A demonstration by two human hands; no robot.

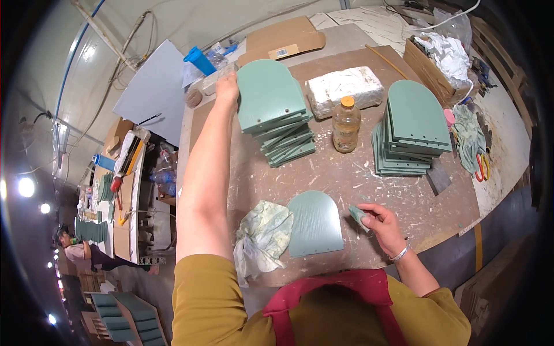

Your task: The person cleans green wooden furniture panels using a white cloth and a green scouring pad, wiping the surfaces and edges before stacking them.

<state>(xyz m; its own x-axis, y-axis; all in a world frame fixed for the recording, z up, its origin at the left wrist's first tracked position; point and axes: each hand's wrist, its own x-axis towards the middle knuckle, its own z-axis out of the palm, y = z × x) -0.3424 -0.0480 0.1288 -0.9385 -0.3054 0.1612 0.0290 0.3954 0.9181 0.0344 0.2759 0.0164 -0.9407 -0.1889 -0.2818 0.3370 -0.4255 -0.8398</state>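
My left hand [227,86] is stretched out to the far left stack, closed at the left edge of its top green arched panel [266,95]; some fingertips are hidden there. More green panels lie unevenly beneath it. Between the thumb and fingers of my right hand [385,228] is a small folded green piece [358,218]; its material is unclear. A single green arched panel [315,225] lies flat in front of me, left of that hand, its straight edge toward me. Against its left side rests a crumpled, stained whitish cloth [264,239].
A bottle with an orange cap [346,126] stands between the left stack and a right panel stack [418,118]. Behind it is a white wrapped block [345,89]. Scissors [482,167] and a green rag [468,130] lie far right. Another person [81,254] is at left.
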